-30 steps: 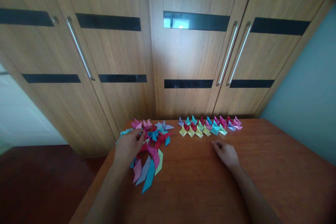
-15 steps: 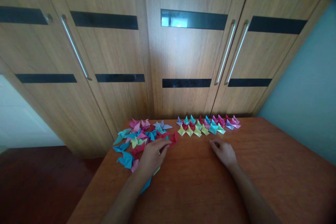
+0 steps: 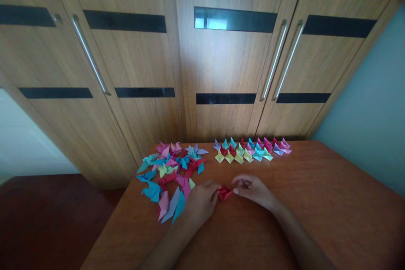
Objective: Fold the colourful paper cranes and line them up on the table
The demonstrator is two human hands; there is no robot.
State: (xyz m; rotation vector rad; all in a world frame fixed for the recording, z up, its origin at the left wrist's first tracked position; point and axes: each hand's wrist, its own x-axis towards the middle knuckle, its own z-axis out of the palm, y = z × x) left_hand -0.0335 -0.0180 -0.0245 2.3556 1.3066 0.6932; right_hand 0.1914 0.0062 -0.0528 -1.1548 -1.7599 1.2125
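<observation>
Left hand [image 3: 201, 202]: pinching red folded paper [image 3: 224, 193] at its left end.
Right hand [image 3: 255, 190]: fingers curled, thumb at the paper's right tip; contact unclear.
Red paper: between both hands, in from table's [image 3: 262, 232] far edge.
Colored paper pile [image 3: 183, 182]: toward far left corner.
Paper rows [image 3: 238, 158]: along far edge.

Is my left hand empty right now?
No, your left hand has its fingers on a red folded paper above the table.
</observation>
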